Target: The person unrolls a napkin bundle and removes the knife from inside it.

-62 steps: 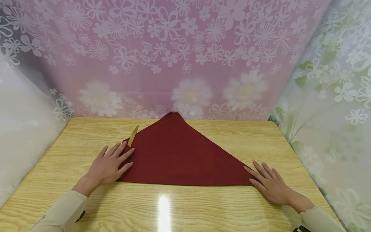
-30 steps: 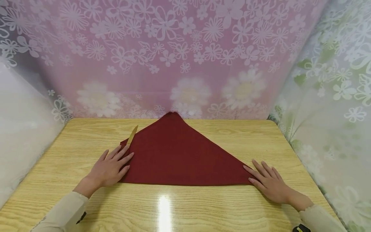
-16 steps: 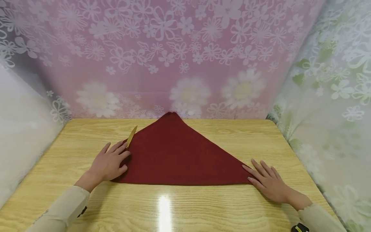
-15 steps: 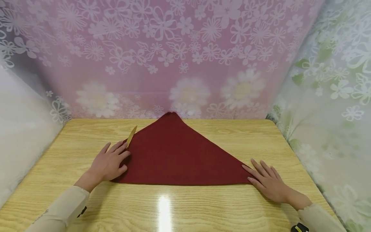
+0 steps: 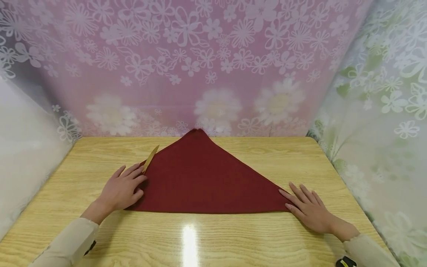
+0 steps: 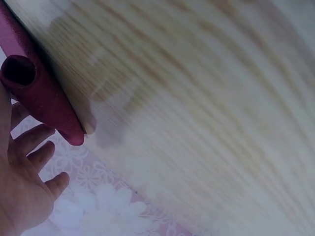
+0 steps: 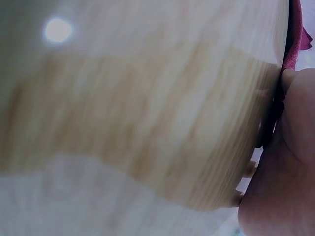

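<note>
A dark red cloth napkin (image 5: 207,178), folded into a triangle, lies on the wood-grain table with its peak toward the back. At its left corner my left hand (image 5: 121,188) rests on the cloth, fingers spread and slightly bent. In the left wrist view the cloth edge (image 6: 51,105) is rolled over, with a hollow end beside the hand. A gold-coloured knife blade (image 5: 151,157) sticks out past the left fingertips, slanting along the cloth's left edge; its other end is hidden. On the right corner my right hand (image 5: 310,213) rests with extended fingers.
The table (image 5: 253,237) has a light wood surface with a glare streak near its front. A pink flowered curtain (image 5: 166,92) hangs along the back edge, touching the cloth's peak. Pale flowered sheets (image 5: 383,129) stand at both sides.
My left hand has shifted slightly left, its fingers bending a little, and the cloth's lower left corner now reaches farther left. The knife has tilted slightly. My right hand stays in place.
</note>
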Tool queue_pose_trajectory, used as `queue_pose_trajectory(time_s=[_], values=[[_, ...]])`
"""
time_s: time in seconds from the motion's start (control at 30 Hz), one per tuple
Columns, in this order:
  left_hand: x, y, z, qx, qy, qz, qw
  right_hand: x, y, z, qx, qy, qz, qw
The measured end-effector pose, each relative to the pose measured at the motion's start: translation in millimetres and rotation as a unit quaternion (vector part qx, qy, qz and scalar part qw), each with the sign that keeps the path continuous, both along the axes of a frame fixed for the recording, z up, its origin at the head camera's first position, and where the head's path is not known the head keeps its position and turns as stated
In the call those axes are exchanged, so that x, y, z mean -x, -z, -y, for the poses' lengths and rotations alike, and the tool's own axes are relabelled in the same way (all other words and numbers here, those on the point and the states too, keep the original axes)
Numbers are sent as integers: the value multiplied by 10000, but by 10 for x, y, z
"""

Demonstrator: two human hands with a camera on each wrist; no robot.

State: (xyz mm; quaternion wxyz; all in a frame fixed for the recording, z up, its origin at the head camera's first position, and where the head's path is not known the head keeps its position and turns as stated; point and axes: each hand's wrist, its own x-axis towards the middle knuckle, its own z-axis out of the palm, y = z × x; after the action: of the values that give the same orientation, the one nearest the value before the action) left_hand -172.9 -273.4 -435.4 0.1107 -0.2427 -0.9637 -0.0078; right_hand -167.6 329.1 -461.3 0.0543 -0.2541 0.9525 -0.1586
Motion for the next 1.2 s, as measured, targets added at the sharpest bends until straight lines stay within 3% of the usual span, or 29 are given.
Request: queue_pose_trajectory(time_s=[0.27, 0.53, 0.9, 1.2], values=[[-13, 4, 31, -61, -43, -12, 10000, -16, -1, 17, 59, 41, -41, 10000], [-4, 7, 49, -20, -168, 53, 9998, -15, 39, 0, 280, -74, -364, 9989], [-4, 18, 74, 106, -279, -75, 9995, -11, 71, -13, 223, -79, -383, 9990], [-37, -20, 108, 10, -318, -32, 9995, -6, 34, -13, 23, 62, 48, 10000]])
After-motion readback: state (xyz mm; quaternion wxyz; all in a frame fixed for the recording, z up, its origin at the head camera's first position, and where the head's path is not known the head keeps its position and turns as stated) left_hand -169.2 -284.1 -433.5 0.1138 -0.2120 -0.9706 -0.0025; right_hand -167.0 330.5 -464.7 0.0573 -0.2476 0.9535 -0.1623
